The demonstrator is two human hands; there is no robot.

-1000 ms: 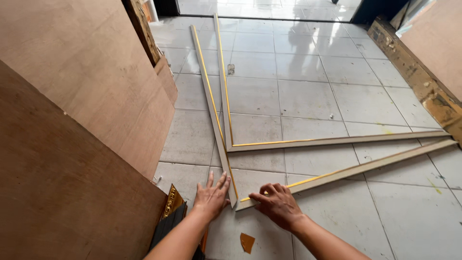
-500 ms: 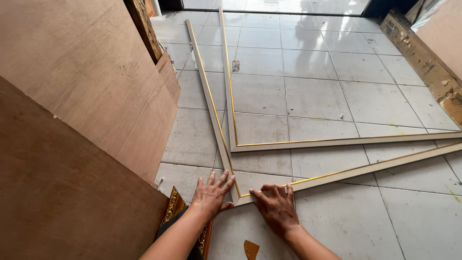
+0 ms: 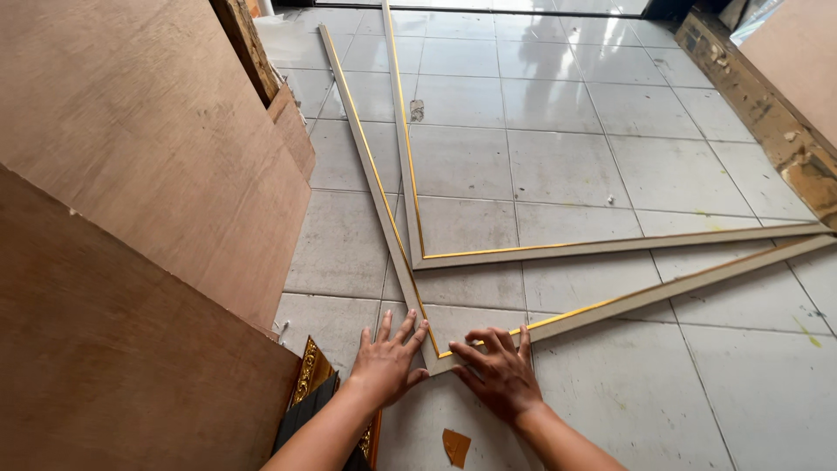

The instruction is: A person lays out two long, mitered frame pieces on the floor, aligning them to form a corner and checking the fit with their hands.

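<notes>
Since a second ago the right hand [image 3: 499, 377] has slid in toward the left hand [image 3: 391, 365], so both now lie flat, fingers spread, side by side on the near corner [image 3: 438, 359] at 6 o'clock on the floor [image 3: 558, 113]. One strip [image 3: 370, 166] runs from that corner toward 11 o'clock; the other strip [image 3: 663, 288] runs toward 2 o'clock. A second pair [image 3: 410, 174] lies inside them, plywood [image 3: 148, 174] at 9 o'clock.

Pale matt moulding strips [image 3: 397, 253] carry a shiny gold edge line. The floor [image 3: 558, 148] is glossy grey tile, scuffed. Plywood sheets [image 3: 148, 174] look rough, matt brown.
</notes>
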